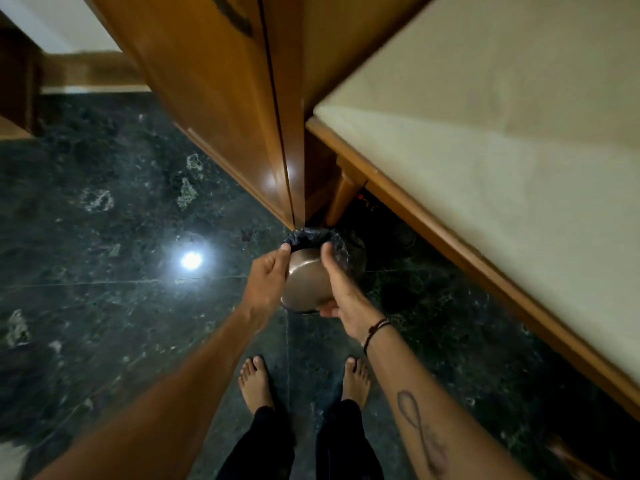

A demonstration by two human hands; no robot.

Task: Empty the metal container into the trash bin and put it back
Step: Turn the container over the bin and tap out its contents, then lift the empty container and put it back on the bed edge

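One metal container (304, 284) is gripped by two hands, left hand (266, 282) and right hand (346, 299), tilted over one lined trash bin (341, 249).

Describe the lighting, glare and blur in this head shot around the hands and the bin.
Head view: dim, warm indoor light; a bright lamp reflection glares off the polished dark floor. Wide-angle distortion bends the wardrobe and bed. Both hands, left and right, and the metal container over the black-lined trash bin look soft.
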